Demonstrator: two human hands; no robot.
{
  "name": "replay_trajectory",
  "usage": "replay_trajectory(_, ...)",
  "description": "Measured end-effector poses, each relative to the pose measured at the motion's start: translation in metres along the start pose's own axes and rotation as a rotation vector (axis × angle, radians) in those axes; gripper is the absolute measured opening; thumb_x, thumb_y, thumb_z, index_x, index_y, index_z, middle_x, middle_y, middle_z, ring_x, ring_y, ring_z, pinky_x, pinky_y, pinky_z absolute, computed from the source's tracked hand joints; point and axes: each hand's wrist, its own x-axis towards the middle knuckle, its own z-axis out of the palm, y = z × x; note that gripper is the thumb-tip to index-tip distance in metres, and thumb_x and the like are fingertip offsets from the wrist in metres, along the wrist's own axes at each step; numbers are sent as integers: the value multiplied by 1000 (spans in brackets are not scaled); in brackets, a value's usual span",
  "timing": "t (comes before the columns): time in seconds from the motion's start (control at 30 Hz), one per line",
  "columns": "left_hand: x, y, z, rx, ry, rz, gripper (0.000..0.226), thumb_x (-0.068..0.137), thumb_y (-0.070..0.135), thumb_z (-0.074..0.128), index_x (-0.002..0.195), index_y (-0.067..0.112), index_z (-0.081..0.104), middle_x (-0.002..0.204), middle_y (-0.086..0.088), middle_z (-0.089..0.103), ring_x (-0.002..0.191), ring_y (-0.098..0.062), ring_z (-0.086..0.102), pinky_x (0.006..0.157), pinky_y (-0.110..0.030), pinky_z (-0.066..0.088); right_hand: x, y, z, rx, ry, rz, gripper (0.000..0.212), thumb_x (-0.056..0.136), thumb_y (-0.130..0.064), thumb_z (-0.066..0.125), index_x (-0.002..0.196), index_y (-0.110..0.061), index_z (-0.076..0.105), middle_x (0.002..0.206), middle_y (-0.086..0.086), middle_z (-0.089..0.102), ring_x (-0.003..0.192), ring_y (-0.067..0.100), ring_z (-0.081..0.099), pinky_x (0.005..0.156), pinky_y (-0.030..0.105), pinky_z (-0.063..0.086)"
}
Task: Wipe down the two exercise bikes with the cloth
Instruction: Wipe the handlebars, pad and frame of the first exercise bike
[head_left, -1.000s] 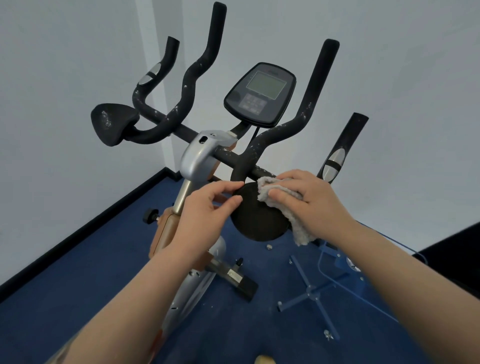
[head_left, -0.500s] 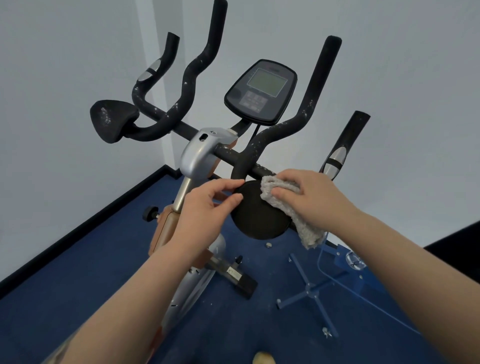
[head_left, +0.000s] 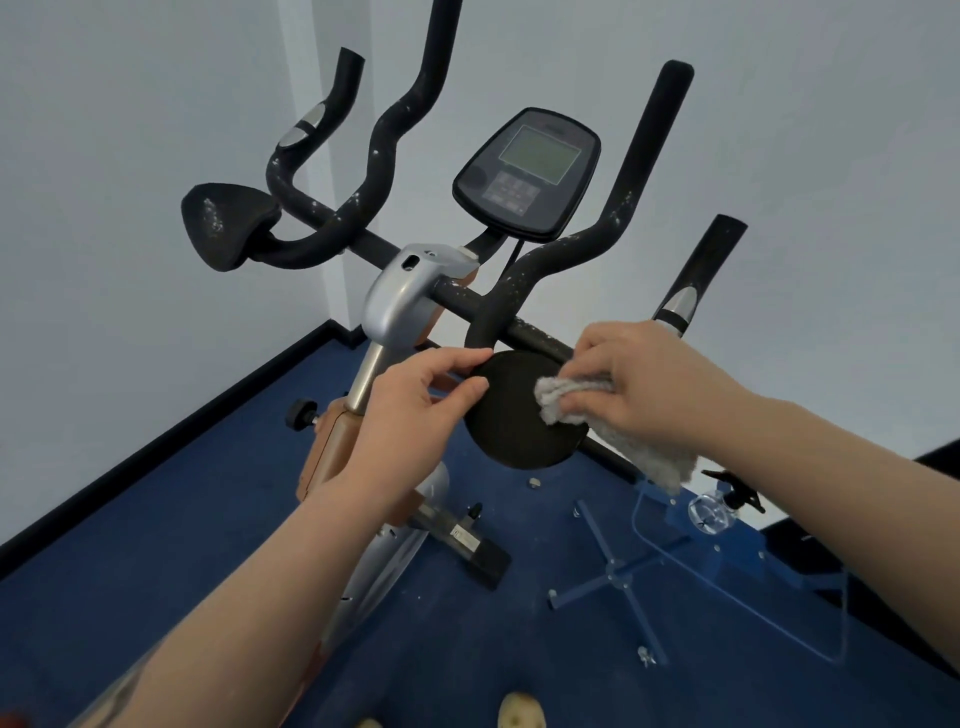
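the left hand (head_left: 410, 415) pinches the left edge of a round black pad (head_left: 514, 415) on the exercise bike (head_left: 395, 306), thumb above and fingers curled under. the right hand (head_left: 649, 395) grips a grey cloth (head_left: 613, 421), bunched in closed fingers and pressed to the pad's right side, its loose end hanging below. beyond, black handlebars (head_left: 571, 249) rise around a console (head_left: 527, 174). a clear spray bottle (head_left: 719, 506) sits on the blue floor (head_left: 156, 519) to the right.

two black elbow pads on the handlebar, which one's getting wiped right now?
The near round pad, below the console. The left hand pinches its edge while the right hand presses the grey cloth on it. The far pad, speckled white, is untouched.
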Motion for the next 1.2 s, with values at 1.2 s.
replay_trajectory(1.2,-17,9,12,-92,152,-123,22,92,18,57,108,29,68,95,10,69,86,3,62,73,-8,47,-19,-26,24,286,49,-39,17,78,-41,68,91,-31,74,87,-12,67,84,5,59,78,27,47)
